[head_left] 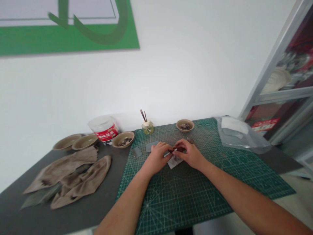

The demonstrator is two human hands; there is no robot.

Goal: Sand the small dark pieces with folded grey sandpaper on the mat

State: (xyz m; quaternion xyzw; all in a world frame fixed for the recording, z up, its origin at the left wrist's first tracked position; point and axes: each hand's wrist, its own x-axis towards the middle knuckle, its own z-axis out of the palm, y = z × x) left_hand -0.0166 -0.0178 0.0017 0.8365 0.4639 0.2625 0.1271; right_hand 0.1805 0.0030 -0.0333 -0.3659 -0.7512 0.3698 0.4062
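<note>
My left hand (158, 158) and my right hand (192, 154) meet over the green cutting mat (186, 202). Their fingers are closed around a small dark reddish-brown piece (180, 149), too small and covered to name further. Under the fingers lies a pale, smudged sheet (174, 162), partly hidden by both hands. To the left of my left hand are a grey rectangular sheet (150, 146) and a smaller grey piece (136, 152), both flat on the mat.
Small bowls with bits inside stand behind (185, 126) and left (123, 139). A red-labelled jar (104, 129), reed diffuser (147, 127) and stacked bowls (67, 142) line the wall. Brown cloths (83, 182) lie left; a clear plastic bag (241, 133) lies right.
</note>
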